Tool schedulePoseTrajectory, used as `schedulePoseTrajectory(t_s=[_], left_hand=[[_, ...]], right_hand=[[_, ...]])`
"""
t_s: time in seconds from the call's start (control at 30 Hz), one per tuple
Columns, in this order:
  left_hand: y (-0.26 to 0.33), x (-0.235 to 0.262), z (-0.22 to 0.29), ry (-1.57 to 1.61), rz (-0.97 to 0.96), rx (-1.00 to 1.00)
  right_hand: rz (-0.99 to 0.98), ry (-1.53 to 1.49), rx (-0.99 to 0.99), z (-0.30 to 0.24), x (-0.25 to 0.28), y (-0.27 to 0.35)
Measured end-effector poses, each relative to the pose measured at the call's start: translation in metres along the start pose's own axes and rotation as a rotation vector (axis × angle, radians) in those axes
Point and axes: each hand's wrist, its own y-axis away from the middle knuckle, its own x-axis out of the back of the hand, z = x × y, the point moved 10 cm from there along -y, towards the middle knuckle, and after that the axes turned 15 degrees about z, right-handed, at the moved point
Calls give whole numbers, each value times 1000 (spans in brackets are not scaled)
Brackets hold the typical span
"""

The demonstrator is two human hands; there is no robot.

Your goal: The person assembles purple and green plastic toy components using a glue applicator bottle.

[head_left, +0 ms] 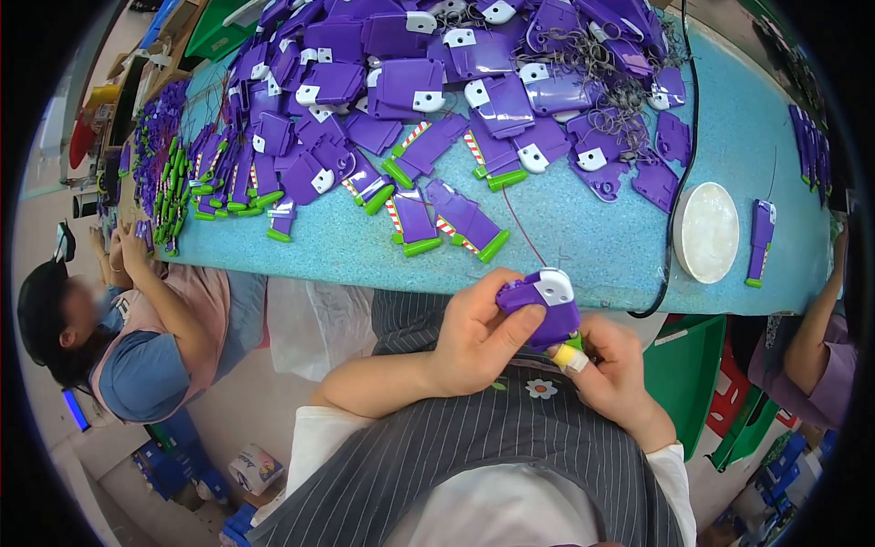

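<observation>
While gripped two-handed, glossy purple plastic part [540, 306].

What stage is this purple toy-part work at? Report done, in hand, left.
Done, apparently: rows of purple pieces with green tips lie on the blue table. In hand: the left hand and right hand together grip one purple piece with a white tab. Left, probably: the big heap of purple pieces at the table's far side; their state is unclear.

Speckled blue table [583, 246], purple toy parts [401, 82], white dish [710, 231], black cable [685, 146]
</observation>
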Motion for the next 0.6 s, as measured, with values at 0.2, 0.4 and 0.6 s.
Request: schedulePoseTrajectory(t_s=[0.2, 0.4, 0.6], left_hand=[[-1, 2, 9, -205, 5, -95], [-3, -2, 4, -137, 23, -62], [-15, -57, 46, -543, -397, -491]], right_hand=[[-13, -97, 123, -17, -2, -15], [-32, 32, 205, -21, -1, -13], [154, 73, 285, -42, 45, -3]])
